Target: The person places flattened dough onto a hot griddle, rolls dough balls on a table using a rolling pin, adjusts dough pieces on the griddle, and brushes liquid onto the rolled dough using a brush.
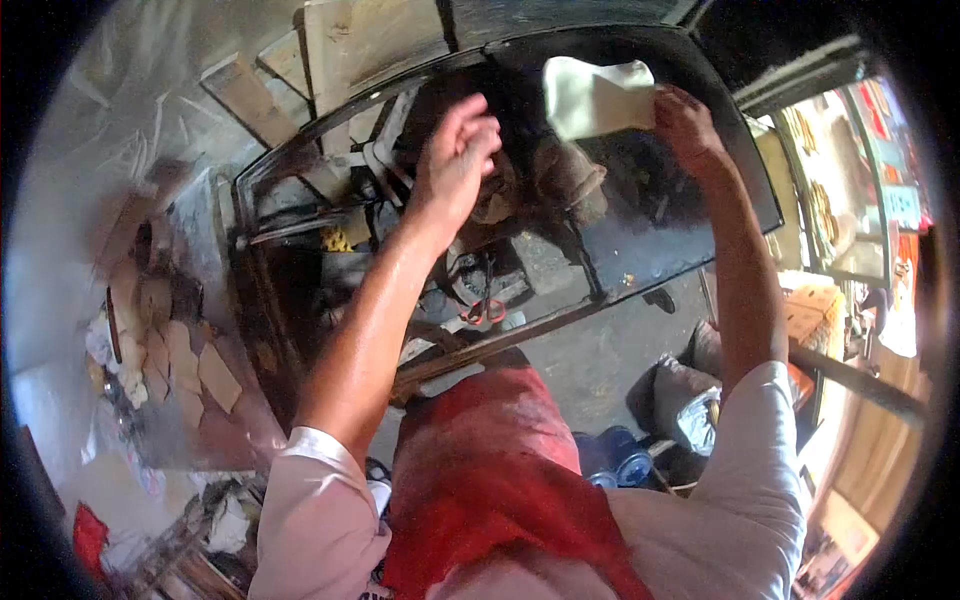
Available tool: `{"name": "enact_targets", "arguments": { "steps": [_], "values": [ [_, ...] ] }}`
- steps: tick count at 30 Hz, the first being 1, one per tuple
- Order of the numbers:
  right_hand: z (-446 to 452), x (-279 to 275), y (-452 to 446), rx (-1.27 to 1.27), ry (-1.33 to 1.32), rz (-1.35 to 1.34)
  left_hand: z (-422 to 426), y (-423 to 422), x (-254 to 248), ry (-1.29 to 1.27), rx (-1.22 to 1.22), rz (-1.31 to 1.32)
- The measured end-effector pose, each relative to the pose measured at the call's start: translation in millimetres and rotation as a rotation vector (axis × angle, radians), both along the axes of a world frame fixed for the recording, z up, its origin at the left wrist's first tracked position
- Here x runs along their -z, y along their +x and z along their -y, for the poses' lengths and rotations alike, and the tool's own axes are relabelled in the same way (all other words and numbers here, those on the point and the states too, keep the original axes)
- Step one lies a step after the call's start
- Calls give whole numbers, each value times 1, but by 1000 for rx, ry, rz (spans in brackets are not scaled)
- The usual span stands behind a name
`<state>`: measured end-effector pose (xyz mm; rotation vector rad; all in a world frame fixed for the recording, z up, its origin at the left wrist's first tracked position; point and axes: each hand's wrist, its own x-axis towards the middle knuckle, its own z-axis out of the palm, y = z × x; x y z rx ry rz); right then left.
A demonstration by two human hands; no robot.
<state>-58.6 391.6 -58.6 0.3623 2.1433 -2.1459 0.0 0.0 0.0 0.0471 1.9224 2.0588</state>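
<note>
A pale, thin sheet-like piece with curved edges is in my right hand, gripped at its right edge above the dark workbench. My left hand is raised over the bench to the left of that piece, apart from it. Its fingers are partly bent and spread, with nothing visible in them. Below and between the hands lies a brownish crumpled bundle, whose kind I cannot make out. Scissors with red handles rest near the bench's front edge.
A small yellow piece lies among dark clutter on the bench's left side. Flat scraps are heaped at far left. Boards lean behind the bench. Near my right arm are a plastic bag and blue containers on the floor.
</note>
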Motion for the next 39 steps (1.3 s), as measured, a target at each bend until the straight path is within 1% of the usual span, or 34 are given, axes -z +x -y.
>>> {"name": "enact_targets", "arguments": {
  "steps": [2, 3, 5, 7, 9, 10, 11, 12, 13, 14, 15, 16, 17, 18, 19, 20, 21, 22, 23, 24, 25, 26, 27, 28, 29, 30, 31, 32, 34, 35, 36, 37, 38, 39],
  "values": [
    [-1, 22, 2, 198, 402, 23, 34, 38, 22, -101, 57, 66],
    [-26, 7, -38, 297, 696, -56, 26, 16, 61, -106, 59, 19],
    [-1, 35, -9, 136, 283, -120, 75, 66, 105, -181, -64, 183],
    [53, 45, 28, 48, 182, 37, 134, 119, 110, -243, -230, 300],
    [95, 68, 70, -190, 217, -45, 197, 168, 127, -174, -534, 492],
    [124, 75, 88, -172, 47, -35, 224, 185, 119, -195, -712, 558],
    [157, 76, 111, -144, -115, -15, 258, 208, 117, -204, -805, 539],
    [186, 72, 133, -286, -17, -22, 296, 234, 118, -213, -889, 522],
    [214, 71, 153, -420, 105, -42, 339, 257, 135, -216, -958, 548],
    [239, 74, 175, -525, 61, 11, 381, 281, 142, -231, -1026, 580],
    [261, 77, 196, -628, 17, 68, 412, 300, 140, -234, -1127, 532],
    [285, 78, 216, -675, -70, 86, 453, 326, 142, -172, -1143, 436],
    [306, 76, 231, -717, -156, 107, 487, 342, 142, -246, -1222, 445],
    [322, 72, 240, -730, -149, 102, 541, 371, 153, 74, -1192, 354],
    [338, 68, 248, -805, 59, 79, 562, 368, 151, 89, -1197, 352],
    [355, 66, 254, -869, 268, 47, 585, 359, 142, -250, -1210, 390],
    [372, 61, 259, -867, 277, 41, 610, 350, 133, -597, -1199, 427],
    [388, 52, 267, -831, 259, 106, 636, 344, 135, -582, -1191, 429],
    [405, 45, 274, -787, 240, 167, 665, 333, 138, -869, -1034, 283],
    [424, 36, 284, -733, 209, 117, 693, 320, 141, -1142, -857, 131],
    [442, 32, 294, -724, 231, 127, 717, 303, 150, -1281, -849, 84],
    [459, 30, 301, -650, 284, 137, 739, 283, 161, -1416, -843, 33],
    [477, 30, 306, -575, 338, 141, 761, 266, 166, -1446, -805, 27],
    [486, 37, 314, -592, 356, 93, 780, 252, 172, -1482, -757, 24],
    [496, 38, 319, -581, 375, 102, 820, 243, 199, -1463, -745, 24],
    [504, 38, 326, -663, 486, 47, 871, 242, 242, -1661, -604, -160],
    [513, 36, 331, -746, 599, -9, 895, 240, 271, -1841, -455, -357],
    [528, 24, 335, -726, 540, 109, 880, 232, 246, -1824, -484, -149],
    [544, 18, 340, -722, 558, 139, 836, 215, 180, -1801, -510, 283],
    [551, 17, 342, -722, 558, 156, 836, 213, 170, -1797, -505, 289],
    [558, 19, 343, -726, 559, 159, 840, 213, 162, -1637, -437, 335],
    [566, 24, 341, -780, 560, 82, 842, 214, 154, -1480, -375, 377],
    [574, 28, 339, -831, 558, 3, 841, 217, 148, -1484, -378, 379],
    [585, 28, 336, -827, 555, 4, 832, 222, 142, -1388, -447, 166]
  ]
}}
